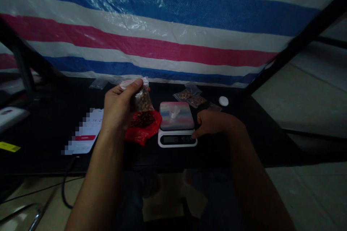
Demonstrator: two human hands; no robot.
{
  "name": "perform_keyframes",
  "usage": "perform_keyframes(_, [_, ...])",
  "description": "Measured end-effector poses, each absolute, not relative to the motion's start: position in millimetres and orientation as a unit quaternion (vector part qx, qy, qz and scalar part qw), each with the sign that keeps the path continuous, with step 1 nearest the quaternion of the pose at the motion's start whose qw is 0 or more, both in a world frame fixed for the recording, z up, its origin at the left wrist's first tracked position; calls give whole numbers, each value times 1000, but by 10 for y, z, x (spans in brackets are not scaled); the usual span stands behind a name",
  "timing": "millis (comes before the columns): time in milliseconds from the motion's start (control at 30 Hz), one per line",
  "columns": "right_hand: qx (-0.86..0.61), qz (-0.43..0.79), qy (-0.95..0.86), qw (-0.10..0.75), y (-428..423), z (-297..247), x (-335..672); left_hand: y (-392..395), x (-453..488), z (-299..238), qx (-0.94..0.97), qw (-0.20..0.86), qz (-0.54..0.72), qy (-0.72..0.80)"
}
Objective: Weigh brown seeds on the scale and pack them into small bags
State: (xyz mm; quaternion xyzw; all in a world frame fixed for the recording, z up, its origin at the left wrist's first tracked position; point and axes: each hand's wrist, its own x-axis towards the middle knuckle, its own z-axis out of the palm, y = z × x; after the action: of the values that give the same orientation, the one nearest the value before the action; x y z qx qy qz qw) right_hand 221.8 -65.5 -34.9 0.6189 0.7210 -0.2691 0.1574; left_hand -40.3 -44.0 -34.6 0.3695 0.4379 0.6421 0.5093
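My left hand [121, 99] is closed on the top of a small clear zip bag [143, 98] filled with small brownish pieces. Just below it, an opened red plastic bag [142, 133] holds dark reddish-brown dried bits [145, 118]. To the right stands a white digital kitchen scale [177, 140] with a shiny metal plate; its display looks blank. A small pale spot on the plate may be an object or glare. My right hand [211, 122] is at the scale's right side, thumb at the buttons and fingers apart, with nothing visible in it.
Several filled clear bags [196, 100] lie behind the scale, near a white round cap [223, 101]. Flat clear bags [99, 83] lie at the back left. A lit phone [86, 133], a yellow label [9, 147] and a white device [12, 117] are left. Striped sheeting [162, 43] hangs behind.
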Motion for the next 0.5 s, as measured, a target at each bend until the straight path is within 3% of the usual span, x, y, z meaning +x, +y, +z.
perform_keyframes(267, [615, -282, 726, 122, -624, -283, 2263, -434, -396, -458, 495, 425, 618, 438])
perform_keyframes(500, [635, -296, 713, -18, -586, -119, 2353, -279, -354, -525, 580, 356, 575, 454])
